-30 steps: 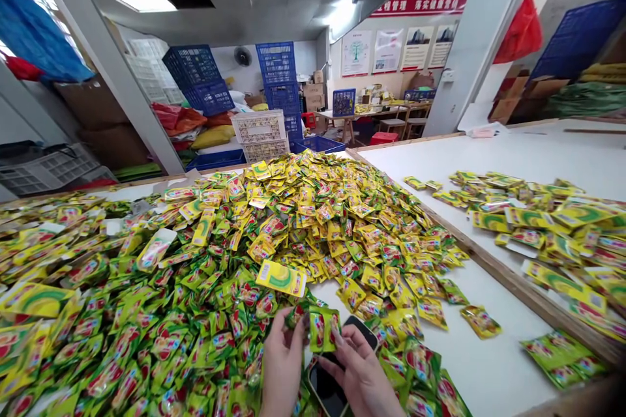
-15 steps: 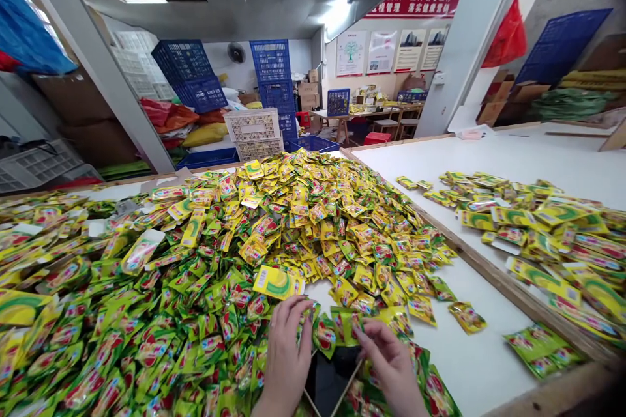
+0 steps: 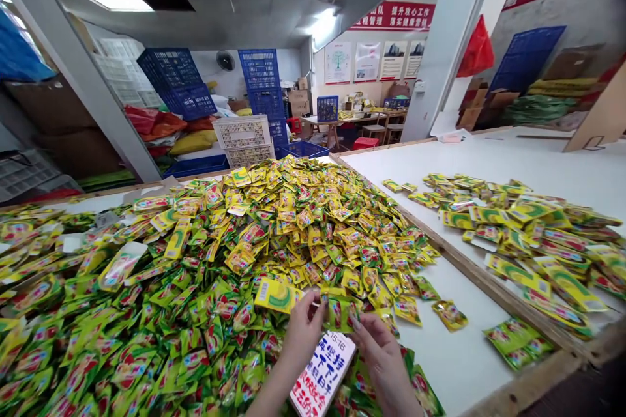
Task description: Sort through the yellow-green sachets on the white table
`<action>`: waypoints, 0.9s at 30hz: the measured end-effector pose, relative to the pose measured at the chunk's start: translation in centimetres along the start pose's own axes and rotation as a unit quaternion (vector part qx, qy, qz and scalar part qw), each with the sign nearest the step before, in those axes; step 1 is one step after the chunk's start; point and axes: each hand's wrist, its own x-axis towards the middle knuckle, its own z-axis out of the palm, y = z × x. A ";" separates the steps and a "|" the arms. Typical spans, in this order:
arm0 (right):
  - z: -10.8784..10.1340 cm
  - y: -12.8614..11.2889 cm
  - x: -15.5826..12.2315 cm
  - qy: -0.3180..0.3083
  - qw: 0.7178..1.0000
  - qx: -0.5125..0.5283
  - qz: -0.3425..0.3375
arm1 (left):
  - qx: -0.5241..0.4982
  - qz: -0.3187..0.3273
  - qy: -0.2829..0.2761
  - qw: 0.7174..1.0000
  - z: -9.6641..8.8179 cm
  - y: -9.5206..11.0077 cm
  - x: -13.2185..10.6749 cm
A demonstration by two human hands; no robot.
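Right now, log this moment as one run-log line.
left hand: pinching green packet | right hand: same packet | phone: lit, below hands | packet pile: covers table

The phone runs off the bottom edge, so only its upper part shows, and the left hand and right hand cover its sides. Both forearms are cut off at the same edge. The print on the small sachet pinched between the fingers is too small to read. The heap of sachets hides most of the surface beneath it and spills past the left edge. The second pile is cut by the right edge. The wall posters are too small to make out.
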 end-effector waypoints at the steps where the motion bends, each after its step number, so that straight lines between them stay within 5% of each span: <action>1: 0.5 0.2 0.0 -0.014 1.000 -0.007 -0.003 | -0.024 -0.009 0.003 1.000 -0.3 0.2 -0.8; 5: 1.7 0.7 -0.7 -0.054 0.998 -0.029 -0.029 | -0.084 -0.026 0.007 0.996 -0.6 0.9 -3.4; 8: 1.7 0.4 -1.5 -0.088 0.995 0.035 0.020 | -0.106 -0.029 -0.002 0.994 -0.3 1.3 -4.6; 13: 0.5 -2.0 -1.4 -0.177 0.979 -0.043 0.092 | 0.018 0.071 -0.040 0.996 -1.2 2.6 -4.2; 18: -1.8 -4.9 0.2 -0.109 0.990 -0.081 0.043 | 0.256 0.141 -0.113 0.949 -6.1 2.0 0.9; 21: -2.9 -5.7 0.5 -0.092 0.991 -0.070 0.059 | 0.257 0.147 -0.170 0.940 -7.9 0.4 3.4; 27: -2.5 -6.7 0.2 -0.074 0.995 -0.065 0.011 | 0.124 0.060 -0.067 0.988 -8.3 0.2 1.7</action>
